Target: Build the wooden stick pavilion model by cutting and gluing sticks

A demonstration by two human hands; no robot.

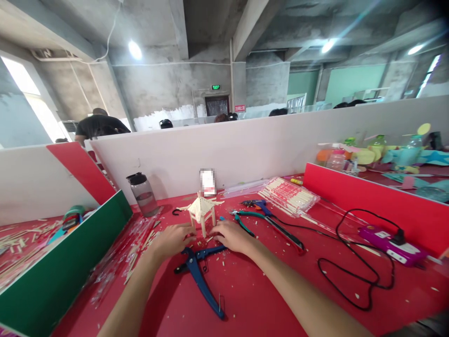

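A small pavilion model made of pale wooden sticks stands upright on the red tabletop, with a pointed roof and thin legs. My left hand is at its left side, fingers curved and apart, the tips close to a leg. On the other side my right hand rests low, thumb and fingers apart near the right leg. Whether either hand touches the model, I cannot tell. Just in front of the model, between my forearms, lies a blue-handled cutter.
Right of the model lie green-and-black pliers, a blue glue gun and a bag of sticks. A purple power strip with black cable sits farther right. A water bottle and a phone stand behind. Green and red dividers flank the table.
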